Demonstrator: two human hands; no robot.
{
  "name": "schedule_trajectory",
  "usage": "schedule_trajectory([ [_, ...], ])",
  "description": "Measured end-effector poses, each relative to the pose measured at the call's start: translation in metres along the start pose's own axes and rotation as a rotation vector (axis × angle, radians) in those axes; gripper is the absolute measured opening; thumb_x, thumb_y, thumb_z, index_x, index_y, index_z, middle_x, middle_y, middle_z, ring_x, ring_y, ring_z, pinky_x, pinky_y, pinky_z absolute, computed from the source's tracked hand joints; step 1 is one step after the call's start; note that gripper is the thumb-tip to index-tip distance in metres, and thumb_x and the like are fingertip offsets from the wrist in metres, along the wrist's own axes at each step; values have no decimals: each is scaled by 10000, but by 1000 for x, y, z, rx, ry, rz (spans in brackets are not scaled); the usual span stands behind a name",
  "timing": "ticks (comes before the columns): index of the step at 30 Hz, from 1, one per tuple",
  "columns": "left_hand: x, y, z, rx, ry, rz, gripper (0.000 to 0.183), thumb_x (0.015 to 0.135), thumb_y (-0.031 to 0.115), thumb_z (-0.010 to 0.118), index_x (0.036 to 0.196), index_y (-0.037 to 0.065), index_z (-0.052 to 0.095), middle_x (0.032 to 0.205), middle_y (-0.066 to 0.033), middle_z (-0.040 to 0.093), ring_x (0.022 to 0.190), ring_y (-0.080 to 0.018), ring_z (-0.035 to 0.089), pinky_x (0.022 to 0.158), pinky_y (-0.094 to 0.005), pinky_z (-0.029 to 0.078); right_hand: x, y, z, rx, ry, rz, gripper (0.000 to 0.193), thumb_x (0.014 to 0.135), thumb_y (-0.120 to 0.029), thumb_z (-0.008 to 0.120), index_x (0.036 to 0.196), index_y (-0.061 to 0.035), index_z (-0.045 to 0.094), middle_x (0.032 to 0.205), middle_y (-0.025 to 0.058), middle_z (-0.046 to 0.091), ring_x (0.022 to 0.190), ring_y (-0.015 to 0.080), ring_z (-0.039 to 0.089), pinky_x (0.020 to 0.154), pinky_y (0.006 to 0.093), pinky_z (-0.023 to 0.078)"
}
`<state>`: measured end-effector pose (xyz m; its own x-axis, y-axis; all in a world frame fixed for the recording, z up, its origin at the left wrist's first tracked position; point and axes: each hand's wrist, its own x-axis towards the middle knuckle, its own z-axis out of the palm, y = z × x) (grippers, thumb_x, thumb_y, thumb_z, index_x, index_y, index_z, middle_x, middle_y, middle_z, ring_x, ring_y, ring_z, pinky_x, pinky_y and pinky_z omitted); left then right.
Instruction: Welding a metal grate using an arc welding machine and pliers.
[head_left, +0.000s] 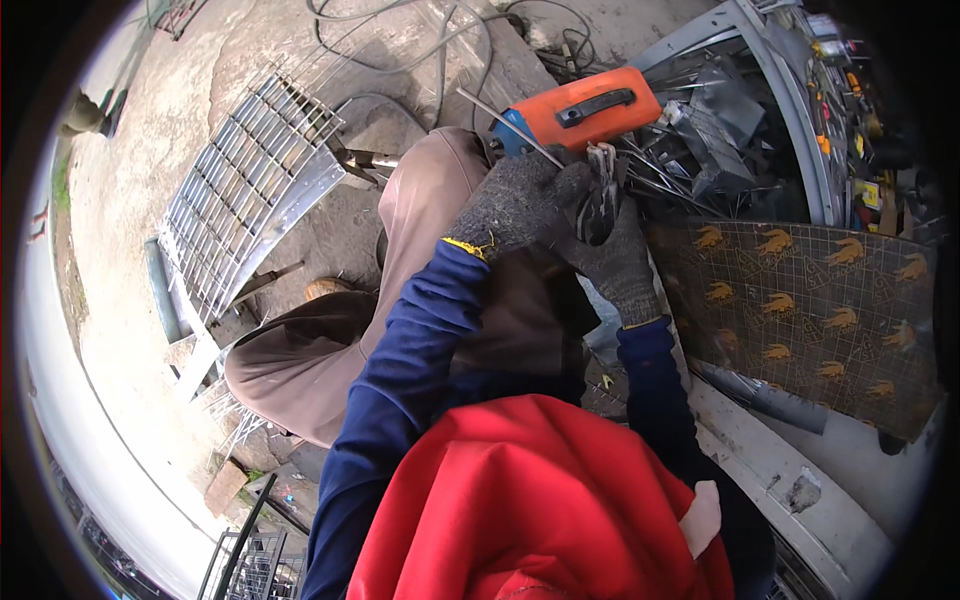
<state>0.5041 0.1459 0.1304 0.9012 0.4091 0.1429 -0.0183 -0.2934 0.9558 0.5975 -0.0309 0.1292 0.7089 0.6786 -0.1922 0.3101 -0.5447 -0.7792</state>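
Note:
Both my hands wear dark grey knitted gloves and meet in front of my knee. My left hand (pixel 512 203) is closed around a thin grey rod (pixel 500 117), which slants up and left out of its fingers. Close beside it, my right hand (pixel 618 268) is closed on a clamp-like tool (pixel 600 200) with metal jaws and black handles. The jaws point away from me. The left fingertips touch or nearly touch the tool; the exact contact is hidden. Just beyond the hands lies an orange and blue machine case (pixel 590 110) with a black carrying handle.
A welded wire-mesh frame (pixel 255 185) stands at the left. Cables (pixel 440 60) loop across the concrete at the back. To the right are a metal-framed bin (pixel 780 100) of scrap and tools and a dark patterned sheet (pixel 800 310). Red cloth (pixel 540 500) covers the near middle.

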Motion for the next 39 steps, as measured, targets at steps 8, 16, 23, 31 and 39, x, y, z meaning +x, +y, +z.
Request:
schedule_trajectory([
  [8, 23, 13, -21, -430, 395, -392, 247, 1025, 266, 522, 1086, 59, 642, 955, -172, 656, 895, -335, 659, 745, -443, 527, -27, 27, -3, -184, 160, -23, 977, 762, -264, 807, 1509, 19, 244, 1395, 259, 501, 1284, 410, 541, 1049, 462, 464],
  [16, 17, -22, -4, 510, 355, 251, 254, 944, 123, 576, 1196, 96, 592, 1092, -206, 623, 943, -400, 649, 782, -498, 527, -31, 53, 11, -155, 280, -6, 949, 753, -245, 798, 1514, -26, 276, 1370, 276, 531, 1249, 437, 560, 1024, 484, 479],
  [23, 21, -13, -7, 474, 278, 146, 285, 935, 101, 566, 1218, 69, 575, 1037, -176, 647, 928, -361, 649, 788, -448, 521, -31, 32, 3, -52, 257, 126, 1066, 683, -118, 839, 1536, -17, 209, 1424, 227, 458, 1334, 335, 480, 1104, 434, 411],
  [31, 55, -2, -15, -644, 375, -591, 313, 1012, 339, 530, 1017, 34, 598, 742, -96, 654, 591, -178, 631, 487, -341, 472, -38, 65, 3, -18, 218, 55, 1018, 729, -295, 860, 1512, 6, 283, 1327, 236, 566, 1259, 361, 581, 1027, 442, 485],
  [39, 91, -32, -28, -2, 351, -390, 241, 1011, 272, 482, 972, 37, 517, 633, -138, 602, 492, -281, 594, 463, -426, 464, -64, 20, 10, -61, 75, -17, 1053, 712, -316, 873, 1525, -4, 281, 1374, 234, 550, 1254, 363, 585, 1009, 447, 501],
])
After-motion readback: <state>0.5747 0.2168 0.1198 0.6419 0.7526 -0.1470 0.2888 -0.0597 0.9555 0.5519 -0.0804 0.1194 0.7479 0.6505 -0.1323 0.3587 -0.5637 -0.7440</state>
